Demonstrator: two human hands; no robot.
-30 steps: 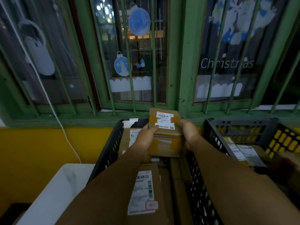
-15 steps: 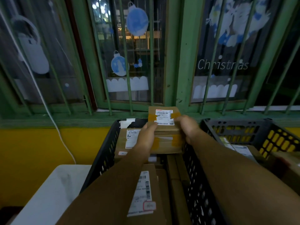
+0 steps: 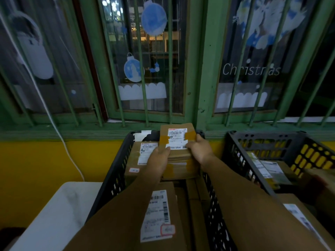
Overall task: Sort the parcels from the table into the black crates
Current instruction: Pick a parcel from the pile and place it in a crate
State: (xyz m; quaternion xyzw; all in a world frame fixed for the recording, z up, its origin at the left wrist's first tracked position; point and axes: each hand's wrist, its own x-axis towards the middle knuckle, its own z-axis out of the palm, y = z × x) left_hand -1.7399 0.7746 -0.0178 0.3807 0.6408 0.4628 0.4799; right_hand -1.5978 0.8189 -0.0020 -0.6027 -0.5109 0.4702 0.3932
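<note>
A small brown cardboard parcel (image 3: 176, 136) with a white label and yellow tape is held between both my hands over the far end of the left black crate (image 3: 116, 171). My left hand (image 3: 158, 160) grips its near left corner and my right hand (image 3: 199, 149) its right side. The parcel lies on top of another taped box (image 3: 181, 171) inside the crate. Other parcels fill that crate: one with a label (image 3: 143, 156) at the far left and a long one (image 3: 159, 214) near me. A second black crate (image 3: 253, 147) stands to the right with labelled parcels (image 3: 268, 169) in it.
A green barred window (image 3: 197, 69) with Christmas stickers rises just behind the crates, above a yellow wall (image 3: 45, 160). A white cable (image 3: 59, 136) hangs down the wall. A white surface (image 3: 54, 214) lies at lower left. More brown parcels (image 3: 304, 220) sit at lower right.
Both hands have carried the small parcel away from me toward the far end of the left crate and laid it flatter on the box beneath.
</note>
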